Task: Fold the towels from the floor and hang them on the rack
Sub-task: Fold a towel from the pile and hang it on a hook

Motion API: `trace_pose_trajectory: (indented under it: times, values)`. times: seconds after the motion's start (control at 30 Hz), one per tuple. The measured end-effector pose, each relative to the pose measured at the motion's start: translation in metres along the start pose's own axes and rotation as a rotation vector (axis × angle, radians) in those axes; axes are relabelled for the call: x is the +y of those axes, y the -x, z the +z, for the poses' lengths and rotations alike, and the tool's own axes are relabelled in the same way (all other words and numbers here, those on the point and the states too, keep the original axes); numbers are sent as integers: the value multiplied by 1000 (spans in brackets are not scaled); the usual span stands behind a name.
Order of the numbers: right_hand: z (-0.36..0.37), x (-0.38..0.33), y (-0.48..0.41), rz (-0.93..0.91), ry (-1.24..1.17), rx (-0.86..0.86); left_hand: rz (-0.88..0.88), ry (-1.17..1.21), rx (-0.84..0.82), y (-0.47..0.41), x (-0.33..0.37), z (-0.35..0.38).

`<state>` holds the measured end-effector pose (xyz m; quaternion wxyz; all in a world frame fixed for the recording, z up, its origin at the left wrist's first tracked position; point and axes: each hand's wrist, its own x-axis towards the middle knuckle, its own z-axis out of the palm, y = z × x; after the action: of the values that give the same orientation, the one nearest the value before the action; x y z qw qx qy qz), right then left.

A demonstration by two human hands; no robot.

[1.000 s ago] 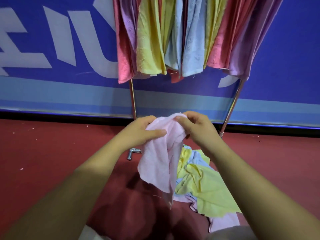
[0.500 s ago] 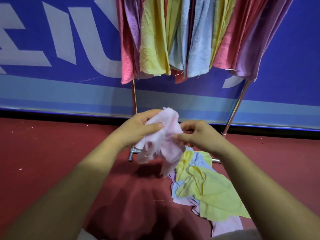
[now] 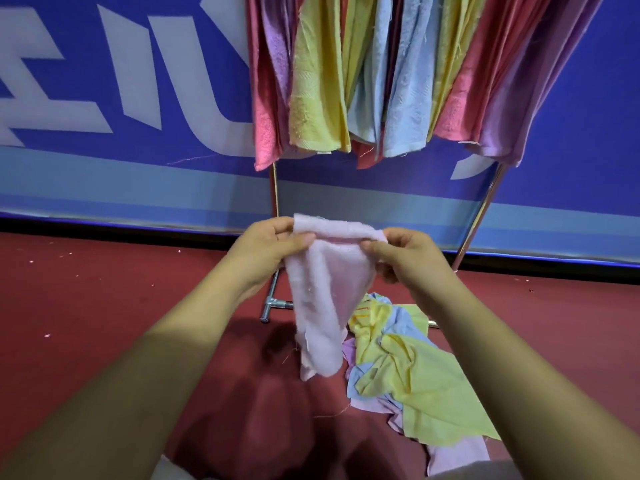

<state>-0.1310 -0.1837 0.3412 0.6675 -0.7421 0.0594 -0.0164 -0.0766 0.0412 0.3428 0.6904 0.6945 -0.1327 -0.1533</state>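
Note:
A pale pink towel (image 3: 320,306) hangs between my hands, above the red floor. My left hand (image 3: 266,249) pinches its upper left corner and my right hand (image 3: 403,258) pinches the upper right corner, so the top edge is stretched between them. The rest of the cloth tapers downward in a loose fold. Under it and to the right lies a heap of towels (image 3: 415,382) on the floor, yellow, light blue and lilac. The metal rack (image 3: 275,199) stands behind, its bar hidden above the frame, with several hung towels (image 3: 381,81) in pink, lilac, yellow and blue.
A blue banner wall (image 3: 138,98) with white letters runs behind the rack. The rack's right leg (image 3: 479,216) slants down to the red floor (image 3: 86,323), and a metal foot joint (image 3: 273,304) sits just left of the pink towel.
The pink towel was bunched between my hands half a second ago. My hands have moved apart and it now hangs spread from its top edge.

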Motion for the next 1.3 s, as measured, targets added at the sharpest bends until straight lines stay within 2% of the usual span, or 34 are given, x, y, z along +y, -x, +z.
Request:
trace_pose_trajectory:
  times: [0.07,0.13,0.23,0.3,0.4,0.57,0.8,0.87,0.93,1.07,1.17,1.23,1.3]
  values:
    - [3,2,3,53,66,-88,41,86,83,-1,2,5]
    - [8,1,6,94,17,-168,99,-52,99,-1,3,8]
    - [12,-3,9,172,-268,-294,124,-216,-14,3,4,14]
    - [12,-2,8,176,-325,-331,148,-290,-69,4,6,19]
    - [11,1,7,108,-171,-279,149,-342,-86,4,6,19]
    - [5,-6,8,3,-47,-155,135,-438,-72,4,5,15]
    - [10,-8,9,-68,61,-175,148,-503,-100,2,1,16]
    - [12,-6,6,-87,33,-119,163,-517,-108,2,3,17]
    - [7,-5,0,-106,18,8,146,-583,-131,1,3,12]
    - [-7,0,-9,-89,-15,246,55,-927,-186,-2,1,-10]
    - [-19,4,-15,-49,-35,397,-96,-1177,-241,-1,-4,-28]
    - [-28,8,-19,-32,-23,463,-211,-1228,-259,0,-9,-38]
    - [-32,12,-20,-34,12,495,-179,-1221,-236,0,-12,-41]
